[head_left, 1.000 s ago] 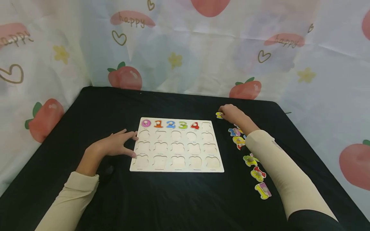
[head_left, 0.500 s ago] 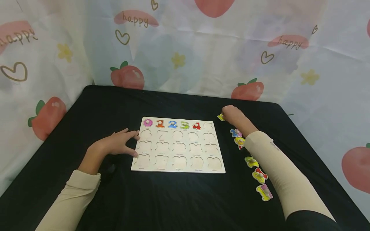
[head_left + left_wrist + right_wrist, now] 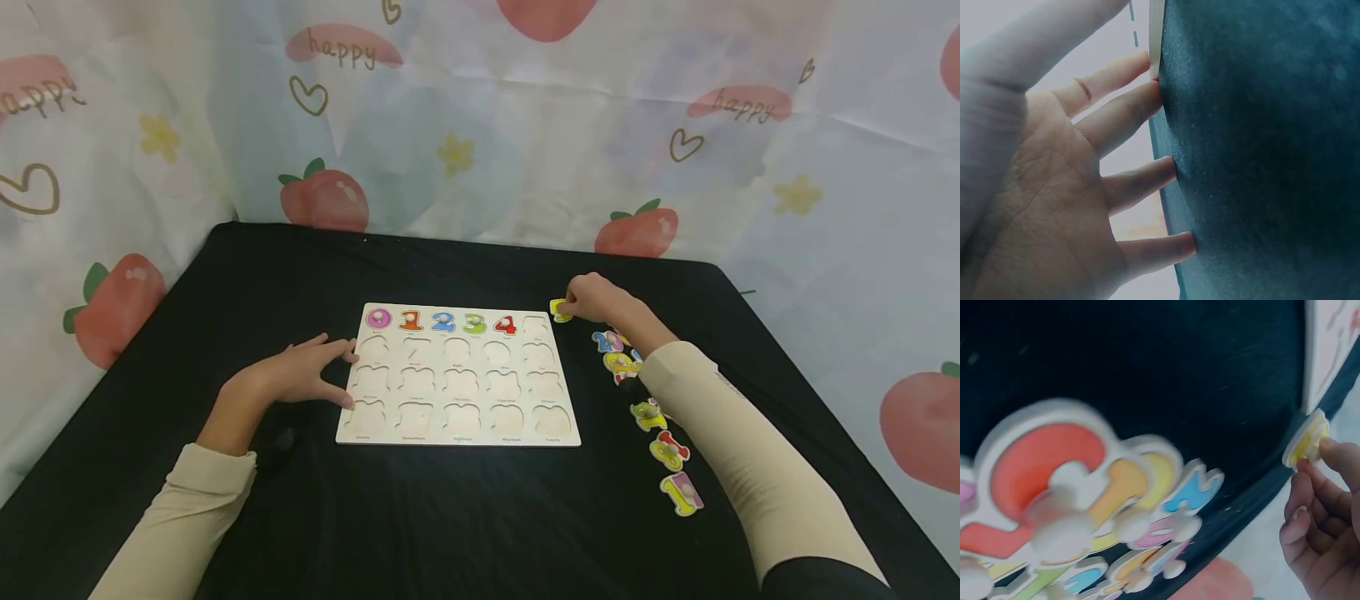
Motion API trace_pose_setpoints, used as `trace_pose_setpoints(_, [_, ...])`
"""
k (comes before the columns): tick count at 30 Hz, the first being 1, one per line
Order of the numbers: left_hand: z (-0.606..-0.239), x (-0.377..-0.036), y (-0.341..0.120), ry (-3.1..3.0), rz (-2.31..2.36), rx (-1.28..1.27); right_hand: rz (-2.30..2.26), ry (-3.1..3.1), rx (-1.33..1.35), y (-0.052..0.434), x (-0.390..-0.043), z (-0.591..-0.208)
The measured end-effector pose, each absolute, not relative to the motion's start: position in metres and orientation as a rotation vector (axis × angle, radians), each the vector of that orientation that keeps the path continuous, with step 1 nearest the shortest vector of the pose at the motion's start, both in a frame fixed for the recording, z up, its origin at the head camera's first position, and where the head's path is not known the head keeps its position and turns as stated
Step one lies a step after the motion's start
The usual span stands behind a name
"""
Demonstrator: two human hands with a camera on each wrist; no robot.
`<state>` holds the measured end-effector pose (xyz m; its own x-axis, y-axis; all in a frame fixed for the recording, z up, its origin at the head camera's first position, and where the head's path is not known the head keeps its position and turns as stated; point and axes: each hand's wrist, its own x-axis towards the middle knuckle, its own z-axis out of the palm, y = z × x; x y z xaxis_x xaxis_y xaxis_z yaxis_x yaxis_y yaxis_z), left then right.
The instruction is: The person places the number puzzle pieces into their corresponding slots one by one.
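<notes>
A white number puzzle board (image 3: 457, 400) lies on the black cloth, with knobbed pieces 0 to 4 in its top row and bare recesses elsewhere. My left hand (image 3: 292, 375) rests against the board's left edge, fingers spread; the left wrist view shows its fingertips (image 3: 1155, 94) by the rim. Just off the board's top right corner, my right hand (image 3: 600, 300) pinches a yellow number puzzle piece (image 3: 558, 311) by its knob. The right wrist view shows this yellow piece (image 3: 1310, 440) between thumb and fingers; its digit is partly hidden.
Several loose number pieces run down the table's right side, from a blue-and-pink one (image 3: 606, 342) to a yellow-and-purple one (image 3: 682, 494). The right forearm passes over part of that row. A printed curtain (image 3: 480, 108) hangs behind the table.
My right hand has carried the yellow piece a little left, closer to the board's top right corner, and the piece has turned to show more of its face. The left hand stays put.
</notes>
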<state>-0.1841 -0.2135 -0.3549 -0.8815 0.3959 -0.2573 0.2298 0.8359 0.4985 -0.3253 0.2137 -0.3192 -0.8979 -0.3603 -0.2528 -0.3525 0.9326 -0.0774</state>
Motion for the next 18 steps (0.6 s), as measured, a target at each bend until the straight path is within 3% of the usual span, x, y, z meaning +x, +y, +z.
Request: trace_pose_setpoints(18, [-0.355, -0.185, -0.215, 2.664, 0.665, 0.473, 0.002, 2.689, -0.499, 0.169, -0.315, -0.322])
